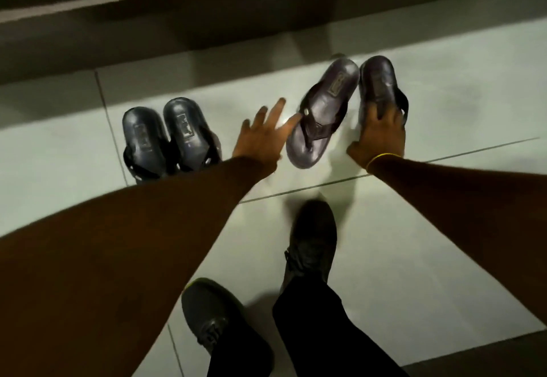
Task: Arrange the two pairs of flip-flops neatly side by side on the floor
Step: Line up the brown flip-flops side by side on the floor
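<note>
Two dark flip-flops (165, 137) lie close together and parallel on the pale tiled floor at the left, partly hidden by my left forearm. A second dark pair is at the right: one flip-flop (324, 110) lies tilted, its heel leaning right. My left hand (260, 134) is open with fingers spread, and its fingertips touch this flip-flop's left edge. The other flip-flop (377, 80) stands almost straight, and my right hand (381, 134) presses down on its front part, fingers curled over the strap.
A dark step or low ledge (207, 30) runs along the far side behind the flip-flops. My two feet in dark shoes (310, 243) stand on the tiles (444, 228) below the hands. A dark floor strip is at the lower right.
</note>
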